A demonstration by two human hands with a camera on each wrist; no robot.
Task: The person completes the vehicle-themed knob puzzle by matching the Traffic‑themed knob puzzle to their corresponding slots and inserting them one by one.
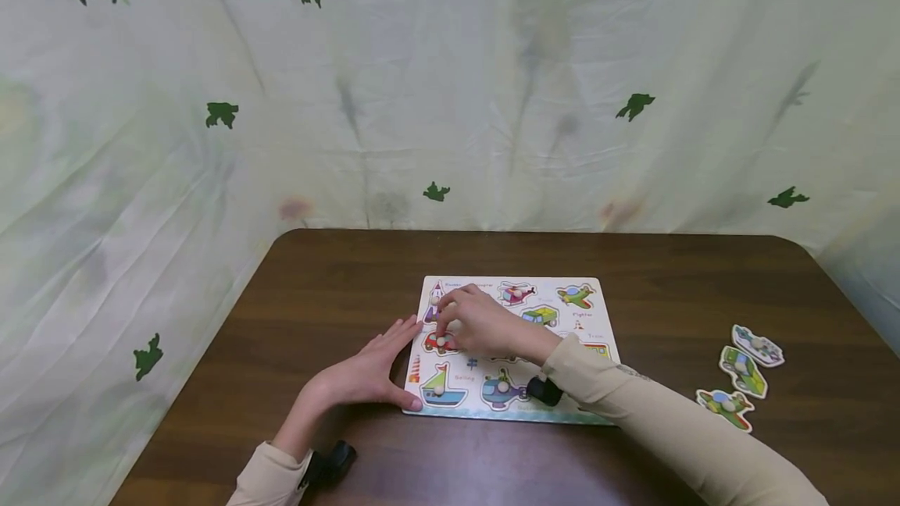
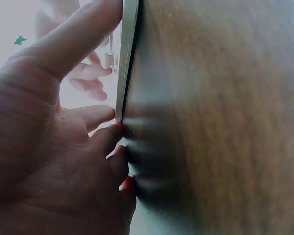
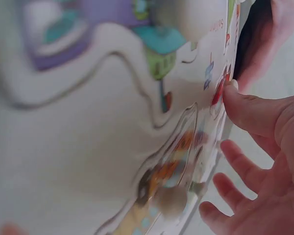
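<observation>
A white peg puzzle board [image 1: 555, 410] with vehicle pieces lies on the table. My left hand [image 1: 369, 369] rests along its left edge, fingers straight and spread, thumb at the near left corner; in the left wrist view the fingertips touch the board's side [image 2: 129, 58]. My right hand [image 1: 485, 324] reaches across the board and pinches the knob of a red car piece [image 1: 437, 344] at the left side. The right wrist view has the thumb against the red car's knob [image 3: 230, 86], the other fingers held apart; the index fingertip is hidden there.
Three loose pieces lie right of the board: a grey-white vehicle [image 1: 758, 346], a green vehicle [image 1: 742, 372] and a green-red plane [image 1: 726, 408]. On the board sit a sailboat [image 1: 443, 393], a blue helicopter [image 1: 501, 391] and other pieces. A printed curtain [image 1: 450, 100] hangs behind the table.
</observation>
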